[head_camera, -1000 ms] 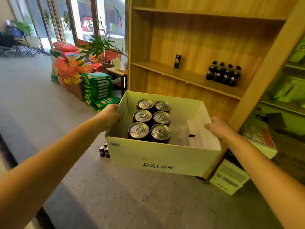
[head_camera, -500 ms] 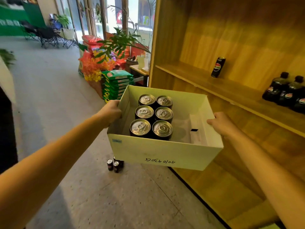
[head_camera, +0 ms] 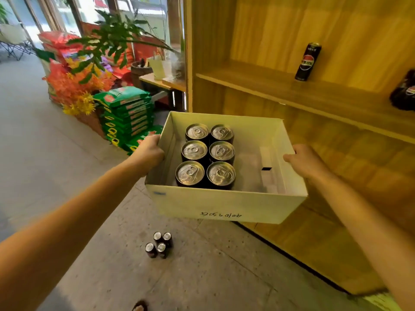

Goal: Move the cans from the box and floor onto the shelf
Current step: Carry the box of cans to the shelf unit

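Observation:
I hold an open white cardboard box (head_camera: pixel 224 205) in the air in front of the wooden shelf (head_camera: pixel 314 95). My left hand (head_camera: pixel 149 151) grips its left wall and my right hand (head_camera: pixel 305 161) grips its right wall. Several black cans with silver tops (head_camera: pixel 207 156) stand in two rows in the left half of the box. More small black cans (head_camera: pixel 159 244) stand in a cluster on the floor below the box. One tall black can (head_camera: pixel 307 61) stands on the shelf board.
Dark bottles (head_camera: pixel 404 93) sit at the right end of the same shelf board. Left of the shelf are stacked green packs (head_camera: pixel 126 115), orange flowers (head_camera: pixel 71 86), a leafy plant (head_camera: pixel 112 39) and a small table (head_camera: pixel 164 83). Grey floor (head_camera: pixel 56 153) stretches leftward.
The view and the box have moved closer to the shelf and to the left. The floor cans now show fully below the box. Both hands keep their grip on the box.

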Tool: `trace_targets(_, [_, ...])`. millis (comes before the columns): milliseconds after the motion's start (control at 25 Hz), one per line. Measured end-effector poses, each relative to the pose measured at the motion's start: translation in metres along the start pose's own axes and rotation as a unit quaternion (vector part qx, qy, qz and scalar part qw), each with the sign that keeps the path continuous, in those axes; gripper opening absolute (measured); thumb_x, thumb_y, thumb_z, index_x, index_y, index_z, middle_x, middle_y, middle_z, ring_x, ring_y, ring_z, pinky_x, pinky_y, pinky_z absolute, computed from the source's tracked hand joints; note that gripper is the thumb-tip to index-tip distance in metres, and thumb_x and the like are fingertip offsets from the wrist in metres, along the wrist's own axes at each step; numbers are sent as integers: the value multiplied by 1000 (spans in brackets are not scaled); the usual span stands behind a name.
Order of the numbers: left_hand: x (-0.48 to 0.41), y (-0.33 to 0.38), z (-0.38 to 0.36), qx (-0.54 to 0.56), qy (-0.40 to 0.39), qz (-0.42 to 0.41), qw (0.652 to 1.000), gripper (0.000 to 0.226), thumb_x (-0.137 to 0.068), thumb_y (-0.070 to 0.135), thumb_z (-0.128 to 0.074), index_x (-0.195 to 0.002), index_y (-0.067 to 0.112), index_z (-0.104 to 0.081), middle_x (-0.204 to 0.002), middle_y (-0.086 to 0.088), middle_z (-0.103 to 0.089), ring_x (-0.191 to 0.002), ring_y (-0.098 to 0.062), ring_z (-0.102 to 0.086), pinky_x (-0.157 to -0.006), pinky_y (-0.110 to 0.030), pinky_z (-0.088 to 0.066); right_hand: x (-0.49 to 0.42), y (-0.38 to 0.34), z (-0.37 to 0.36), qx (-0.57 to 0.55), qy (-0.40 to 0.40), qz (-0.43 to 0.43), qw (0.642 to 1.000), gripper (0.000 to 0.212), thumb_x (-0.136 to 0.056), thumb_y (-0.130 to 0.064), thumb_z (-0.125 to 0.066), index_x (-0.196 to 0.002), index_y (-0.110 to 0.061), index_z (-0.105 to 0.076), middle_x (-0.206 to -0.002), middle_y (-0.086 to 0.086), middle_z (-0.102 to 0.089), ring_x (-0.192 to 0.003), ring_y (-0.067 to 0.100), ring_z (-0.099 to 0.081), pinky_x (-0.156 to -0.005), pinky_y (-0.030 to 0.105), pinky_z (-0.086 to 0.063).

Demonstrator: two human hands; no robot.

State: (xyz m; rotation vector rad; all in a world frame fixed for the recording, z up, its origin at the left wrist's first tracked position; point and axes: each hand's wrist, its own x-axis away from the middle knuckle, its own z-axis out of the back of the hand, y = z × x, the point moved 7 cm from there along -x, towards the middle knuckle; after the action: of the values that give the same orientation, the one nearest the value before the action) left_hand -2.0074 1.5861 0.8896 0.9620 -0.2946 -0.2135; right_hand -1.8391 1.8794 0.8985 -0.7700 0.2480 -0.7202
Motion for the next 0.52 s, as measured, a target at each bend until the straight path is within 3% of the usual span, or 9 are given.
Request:
trace_targets(200, [-96,-35,-2,-49,-76,-50,995,53,-83,-15,-45,-131,7,-46,-126,-19,-56,-116,-34,-52,-88,-41,-47,-4,11,-81,-34,64,-96,993,27,-93,-9,-41,-116,1,-52,-112,18,-59,-94,29,-55,-72,31,-41])
trace_targets(320, [-127,-66,-20,-47,-125,-62,989,53,-82,-12,-49,-132,7,-45,-125,-18,-56,-115,-33,-53,-81,-38,-47,3,30,-119,-50,88,-132,986,27,-94,-9,-39,-117,1,-50,-112,12,-56,-102,28,-53,-81,32,-41])
trace_targets(440, [-140,-103,-47,-57,-154,-61,985,54,-79,-13,-52,-129,6,-47,-123,-20,-57,-113,-34,-54,-87,-44,-50,8,62,-152,-42,101,-164,980,32,-95,-13,-38,-124,0,-46,-126,17,-54,-110,27,-53,-89,36,-44])
trace_targets(520, [-145,-136,-69,-58,-167,-51,983,59,-76,-17,-50,-129,8,-48,-123,-20,-58,-113,-34,-55,-92,-50,-48,13,90,-177,-37,101,-177,978,32,-95,-12,-38,-124,0,-47,-124,17,-55,-108,25,-54,-88,32,-42])
